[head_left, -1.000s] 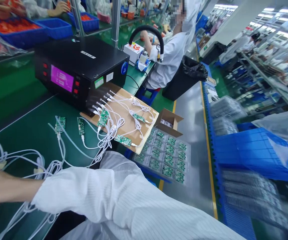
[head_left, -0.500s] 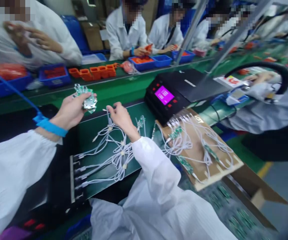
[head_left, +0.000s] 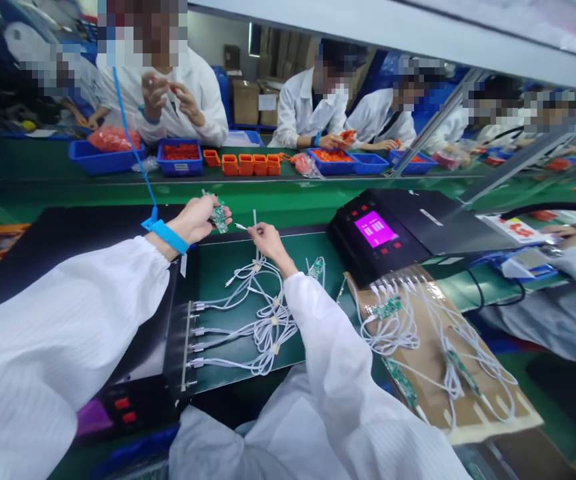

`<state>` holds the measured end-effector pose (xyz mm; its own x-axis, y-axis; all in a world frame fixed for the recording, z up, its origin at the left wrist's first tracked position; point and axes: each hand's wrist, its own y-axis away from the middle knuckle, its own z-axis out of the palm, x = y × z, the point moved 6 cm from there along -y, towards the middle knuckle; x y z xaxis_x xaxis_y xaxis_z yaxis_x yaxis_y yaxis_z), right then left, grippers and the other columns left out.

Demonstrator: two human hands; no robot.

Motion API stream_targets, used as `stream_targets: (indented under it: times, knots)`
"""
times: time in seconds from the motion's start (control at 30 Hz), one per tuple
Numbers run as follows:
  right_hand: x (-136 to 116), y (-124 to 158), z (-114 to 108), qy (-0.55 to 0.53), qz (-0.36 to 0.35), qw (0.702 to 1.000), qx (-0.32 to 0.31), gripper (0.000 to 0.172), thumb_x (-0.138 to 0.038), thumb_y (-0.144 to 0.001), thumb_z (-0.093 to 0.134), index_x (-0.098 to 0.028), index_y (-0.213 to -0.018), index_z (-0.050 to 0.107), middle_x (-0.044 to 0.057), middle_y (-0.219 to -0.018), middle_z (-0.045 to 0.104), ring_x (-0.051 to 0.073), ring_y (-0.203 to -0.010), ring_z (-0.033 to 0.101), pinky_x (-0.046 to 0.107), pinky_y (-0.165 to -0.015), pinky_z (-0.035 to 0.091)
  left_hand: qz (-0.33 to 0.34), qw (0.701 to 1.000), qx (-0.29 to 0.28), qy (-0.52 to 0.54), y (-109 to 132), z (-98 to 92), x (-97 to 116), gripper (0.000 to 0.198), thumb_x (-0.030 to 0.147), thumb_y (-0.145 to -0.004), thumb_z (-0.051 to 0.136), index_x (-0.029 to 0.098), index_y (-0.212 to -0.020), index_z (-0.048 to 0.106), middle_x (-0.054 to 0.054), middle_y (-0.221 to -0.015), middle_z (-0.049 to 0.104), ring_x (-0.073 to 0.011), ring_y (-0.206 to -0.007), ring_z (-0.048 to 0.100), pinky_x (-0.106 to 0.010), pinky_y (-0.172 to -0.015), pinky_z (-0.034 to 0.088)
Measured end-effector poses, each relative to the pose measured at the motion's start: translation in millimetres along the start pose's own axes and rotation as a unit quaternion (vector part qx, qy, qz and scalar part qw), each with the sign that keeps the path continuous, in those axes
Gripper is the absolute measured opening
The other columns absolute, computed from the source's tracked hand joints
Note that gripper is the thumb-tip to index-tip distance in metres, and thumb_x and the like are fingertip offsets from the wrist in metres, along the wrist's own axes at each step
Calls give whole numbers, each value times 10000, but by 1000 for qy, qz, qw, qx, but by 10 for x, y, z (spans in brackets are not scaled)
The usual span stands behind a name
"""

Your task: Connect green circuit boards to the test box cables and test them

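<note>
My left hand (head_left: 199,218) is closed around a small stack of green circuit boards (head_left: 219,215), held above the green mat. A blue wrist strap (head_left: 166,233) with a blue cord circles that wrist. My right hand (head_left: 264,237) pinches the plug end of a white cable (head_left: 242,227), its tip pointing at the boards. A bundle of white cables (head_left: 263,313) runs over the mat from a black tester at my near left (head_left: 138,373). One loose green board (head_left: 316,268) lies on the mat beside my right forearm.
A second black tester with a pink screen (head_left: 374,230) stands to the right, its cables and boards spread over a cardboard sheet (head_left: 468,400). Beyond a green conveyor (head_left: 293,193), several people in white coats handle orange parts in blue bins (head_left: 181,157). Another person's sleeve (head_left: 558,313) lies at right.
My view swung left from the aisle to the bench, then steadied. Both hands drew closer together, the cable plug now near the boards in my left hand.
</note>
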<state>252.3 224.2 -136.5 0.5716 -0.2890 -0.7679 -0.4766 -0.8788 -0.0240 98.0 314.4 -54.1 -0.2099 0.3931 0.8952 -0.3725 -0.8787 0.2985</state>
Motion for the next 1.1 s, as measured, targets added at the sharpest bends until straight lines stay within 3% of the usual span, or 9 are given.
stream_targets:
  times: [0.17,0.27,0.4,0.57,0.8,1.1]
  knots:
    - [-190,211,-76,-203,-122,971,-31,224,-405,-965,583,-183,-966,616,30,-853,708,152,-800,676,299,-826,536,3,996,-17,-85,101,74,1,157,-47,-791,640,111,-790,640,-92,-710,694,-198,-713,683,-355,-701,587]
    - [-290,336,-72,-222,-150,963,-42,275,-455,-947,600,-197,-1031,642,-14,-797,650,146,-755,646,286,-774,521,5,996,-47,-77,166,128,-8,172,-64,-746,720,101,-761,674,-105,-722,707,-235,-792,723,-362,-755,591]
    - [-342,427,-67,-231,-152,961,-25,308,-499,-948,583,-201,-985,652,-18,-803,632,146,-738,636,275,-728,495,15,994,-83,-64,201,169,-10,241,-48,-649,839,104,-758,686,-105,-761,727,-259,-881,746,-361,-820,590]
    - [-345,491,-51,-257,-145,955,-4,324,-525,-974,520,-212,-941,599,-4,-786,667,156,-770,645,286,-773,492,54,992,-93,-65,181,155,18,240,25,-634,873,109,-781,703,-98,-840,753,-224,-881,728,-344,-820,576]
    - [-468,531,31,-270,-163,948,-51,419,-629,-963,525,-222,-874,575,-25,-702,614,152,-716,623,297,-780,494,74,992,-93,-47,272,194,-55,323,71,-578,917,131,-798,689,-43,-828,738,-165,-813,674,-287,-776,517]
    - [-420,499,72,-331,-157,929,-52,514,-732,-900,569,-219,-899,598,-49,-666,549,139,-676,584,288,-744,469,89,992,-89,-28,298,211,-56,354,116,-579,940,127,-817,678,-35,-829,717,-161,-804,655,-293,-792,477]
